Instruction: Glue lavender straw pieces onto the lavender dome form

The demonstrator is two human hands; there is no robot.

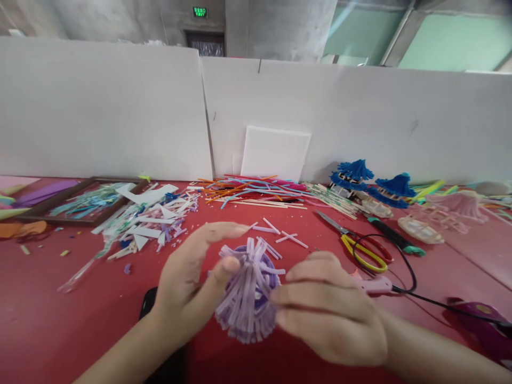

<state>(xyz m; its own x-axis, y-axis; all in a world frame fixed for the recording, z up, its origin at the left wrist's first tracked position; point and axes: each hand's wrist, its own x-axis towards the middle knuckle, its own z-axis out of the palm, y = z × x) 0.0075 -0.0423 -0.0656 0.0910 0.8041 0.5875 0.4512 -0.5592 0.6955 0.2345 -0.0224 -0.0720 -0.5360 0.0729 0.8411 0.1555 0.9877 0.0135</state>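
A small cone-shaped roof of lilac straw strips, with darker purple rings inside its right side, is held up in front of me. My left hand curves around its left side, thumb pressed on the strips near the peak and fingers arched behind. On the other side, the bent fingers of my right hand close at its right edge; their tips are partly hidden. Cut lilac strips lie on the red table just beyond. A pink-handled tool with a black cord shows behind my right hand, its front end hidden.
Scissors with yellow and red handles and a dark green-ended tool lie at right, near blue roof models. Colored sticks lie at the back. Paper scraps and a brown frame are left. A black phone lies under my left arm.
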